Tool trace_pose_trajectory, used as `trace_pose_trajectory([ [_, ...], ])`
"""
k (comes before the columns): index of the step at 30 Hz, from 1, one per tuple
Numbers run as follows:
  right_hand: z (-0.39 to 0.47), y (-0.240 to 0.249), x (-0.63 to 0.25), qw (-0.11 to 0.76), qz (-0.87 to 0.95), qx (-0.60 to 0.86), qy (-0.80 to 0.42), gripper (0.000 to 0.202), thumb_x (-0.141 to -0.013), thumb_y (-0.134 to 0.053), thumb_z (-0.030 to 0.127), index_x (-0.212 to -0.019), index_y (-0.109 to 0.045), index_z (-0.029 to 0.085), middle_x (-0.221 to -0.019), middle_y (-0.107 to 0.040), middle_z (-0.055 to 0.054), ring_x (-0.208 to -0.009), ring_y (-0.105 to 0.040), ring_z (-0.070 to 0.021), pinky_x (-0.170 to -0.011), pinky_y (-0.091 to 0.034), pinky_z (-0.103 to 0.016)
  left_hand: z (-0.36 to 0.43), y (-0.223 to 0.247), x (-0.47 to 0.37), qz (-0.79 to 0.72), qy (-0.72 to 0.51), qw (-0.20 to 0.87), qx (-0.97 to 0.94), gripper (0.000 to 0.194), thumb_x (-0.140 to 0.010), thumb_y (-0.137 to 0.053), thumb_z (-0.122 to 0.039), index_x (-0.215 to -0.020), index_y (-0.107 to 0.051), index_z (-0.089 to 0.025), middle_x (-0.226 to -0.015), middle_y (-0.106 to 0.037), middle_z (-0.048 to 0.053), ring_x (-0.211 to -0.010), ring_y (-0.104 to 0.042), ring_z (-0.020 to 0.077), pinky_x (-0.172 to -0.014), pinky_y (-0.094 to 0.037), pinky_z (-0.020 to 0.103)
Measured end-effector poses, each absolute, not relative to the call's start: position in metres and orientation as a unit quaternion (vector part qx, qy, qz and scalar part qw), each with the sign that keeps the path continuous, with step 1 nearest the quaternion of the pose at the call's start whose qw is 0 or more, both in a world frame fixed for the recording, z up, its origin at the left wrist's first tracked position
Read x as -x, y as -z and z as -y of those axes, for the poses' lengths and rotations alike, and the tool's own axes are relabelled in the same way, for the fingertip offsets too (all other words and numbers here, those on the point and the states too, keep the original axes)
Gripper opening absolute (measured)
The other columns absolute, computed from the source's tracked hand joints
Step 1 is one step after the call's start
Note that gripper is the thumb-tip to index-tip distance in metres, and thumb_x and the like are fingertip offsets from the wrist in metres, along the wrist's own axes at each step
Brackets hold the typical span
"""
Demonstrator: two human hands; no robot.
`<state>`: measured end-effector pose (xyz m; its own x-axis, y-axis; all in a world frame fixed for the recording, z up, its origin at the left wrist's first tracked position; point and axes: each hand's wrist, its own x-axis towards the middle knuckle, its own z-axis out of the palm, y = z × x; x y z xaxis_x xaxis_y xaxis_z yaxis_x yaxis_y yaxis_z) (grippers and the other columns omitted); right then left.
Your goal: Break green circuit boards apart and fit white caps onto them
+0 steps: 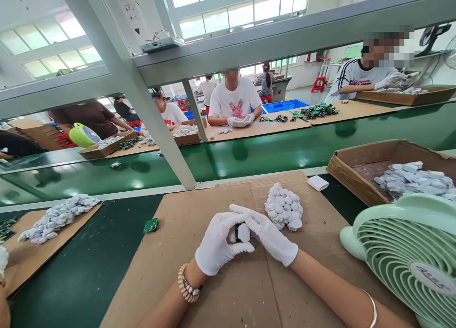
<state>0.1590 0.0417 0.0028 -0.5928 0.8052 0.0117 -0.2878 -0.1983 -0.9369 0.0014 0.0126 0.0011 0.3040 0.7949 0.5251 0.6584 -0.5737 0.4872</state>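
Both my hands wear white gloves and meet over the brown cardboard sheet (171, 252). My left hand (217, 242) curls its thumb and fingers around a small white piece with a dark edge (243, 233). From the other side, my right hand (270, 235) closes on the same piece, its fingers against the left fingertips. The gloves cover part of the piece, so its exact kind is unclear. Just beyond my right hand lies a pile of small white rounded pieces (283, 207) on the cardboard.
A green circuit board (150, 225) lies at the cardboard's left edge. On the right stand a pale green fan (409, 242) and a cardboard box (347, 176) of white pieces. A folded white paper (318, 183) lies behind. A metal post (156, 109) rises ahead; co-workers sit beyond the green belt (249, 152).
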Motion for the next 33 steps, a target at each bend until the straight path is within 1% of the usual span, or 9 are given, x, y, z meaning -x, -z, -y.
trace_pose_trajectory([
  [4,-0.042,-0.001,-0.158,0.385,0.491,0.243,-0.743,0.054,-0.084,-0.049,0.05,-0.128,-0.048,0.018,-0.062,-0.058,0.001,-0.073,-0.059,-0.0178,-0.08,-0.044,-0.037,-0.014,0.0,0.0,-0.432,-0.41,0.067,-0.8,0.055,-0.063,-0.069,-0.054,-0.108,-0.058,-0.024,-0.096,-0.068,0.007,-0.09,-0.062,0.0225,-0.08,-0.047,0.037],
  [7,-0.042,-0.001,-0.159,0.367,0.476,0.203,-0.773,0.057,-0.086,-0.042,0.053,-0.131,-0.044,0.017,-0.069,-0.062,-0.002,-0.075,-0.06,-0.0188,-0.075,-0.045,-0.037,-0.015,0.003,0.001,-0.419,-0.438,0.079,-0.791,0.051,-0.066,-0.069,-0.051,-0.107,-0.058,-0.024,-0.095,-0.068,0.006,-0.09,-0.062,0.0208,-0.08,-0.047,0.036],
  [9,-0.041,-0.003,-0.16,0.364,0.485,0.191,-0.772,0.055,-0.086,-0.045,0.05,-0.131,-0.044,0.018,-0.074,-0.065,-0.003,-0.079,-0.061,-0.0198,-0.079,-0.045,-0.039,-0.015,0.004,0.002,-0.415,-0.451,0.099,-0.784,0.05,-0.066,-0.068,-0.051,-0.106,-0.059,-0.023,-0.094,-0.067,0.006,-0.089,-0.061,0.0199,-0.079,-0.047,0.034],
  [12,-0.04,-0.005,-0.16,0.391,0.514,0.221,-0.731,0.049,-0.083,-0.054,0.044,-0.123,-0.053,0.017,-0.076,-0.067,-0.003,-0.082,-0.062,-0.0195,-0.09,-0.041,-0.041,-0.015,0.001,0.001,-0.398,-0.449,0.12,-0.791,0.048,-0.068,-0.065,-0.052,-0.106,-0.06,-0.023,-0.083,-0.067,0.003,-0.079,-0.061,0.0171,-0.073,-0.047,0.031],
  [15,-0.041,-0.007,-0.16,0.395,0.522,0.25,-0.714,0.041,-0.078,-0.061,0.042,-0.111,-0.062,0.017,-0.074,-0.067,-0.002,-0.08,-0.062,-0.0189,-0.092,-0.041,-0.04,-0.014,-0.006,-0.001,-0.394,-0.402,0.138,-0.815,0.045,-0.072,-0.061,-0.053,-0.106,-0.061,-0.024,-0.071,-0.064,0.001,-0.068,-0.057,0.0148,-0.068,-0.045,0.028],
  [21,-0.045,-0.009,-0.157,0.343,0.449,0.221,-0.795,0.045,-0.077,-0.059,0.046,-0.112,-0.061,0.016,-0.066,-0.066,-0.001,-0.072,-0.062,-0.0193,-0.076,-0.046,-0.038,-0.013,-0.018,-0.004,-0.406,-0.347,0.143,-0.833,0.04,-0.073,-0.058,-0.055,-0.097,-0.065,-0.024,-0.062,-0.06,-0.001,-0.061,-0.054,0.0149,-0.066,-0.043,0.029],
  [24,-0.044,-0.012,-0.157,0.33,0.449,0.23,-0.798,0.05,-0.075,-0.065,0.041,-0.117,-0.057,0.014,-0.053,-0.059,0.002,-0.064,-0.06,-0.0171,-0.068,-0.044,-0.032,-0.013,-0.016,-0.005,-0.414,-0.335,0.16,-0.831,0.038,-0.072,-0.062,-0.053,-0.098,-0.063,-0.025,-0.07,-0.063,0.0,-0.07,-0.057,0.0163,-0.071,-0.044,0.029],
  [29,-0.039,-0.018,-0.161,0.338,0.401,0.225,-0.821,0.059,-0.075,-0.064,0.039,-0.127,-0.049,0.016,-0.058,-0.06,0.002,-0.061,-0.059,-0.0154,-0.06,-0.04,-0.027,-0.013,0.0,-0.002,-0.444,-0.397,0.177,-0.783,0.056,-0.064,-0.066,-0.059,-0.107,-0.058,-0.023,-0.101,-0.064,0.007,-0.097,-0.057,0.0242,-0.087,-0.043,0.039],
  [33,-0.037,-0.015,-0.16,0.352,0.394,0.231,-0.817,0.071,-0.075,-0.065,0.042,-0.136,-0.038,0.018,-0.053,-0.053,0.006,-0.061,-0.058,-0.0145,-0.062,-0.041,-0.027,-0.012,0.005,-0.002,-0.416,-0.402,0.193,-0.792,0.046,-0.073,-0.063,-0.047,-0.113,-0.055,-0.025,-0.107,-0.062,0.008,-0.1,-0.056,0.023,-0.088,-0.045,0.038],
])
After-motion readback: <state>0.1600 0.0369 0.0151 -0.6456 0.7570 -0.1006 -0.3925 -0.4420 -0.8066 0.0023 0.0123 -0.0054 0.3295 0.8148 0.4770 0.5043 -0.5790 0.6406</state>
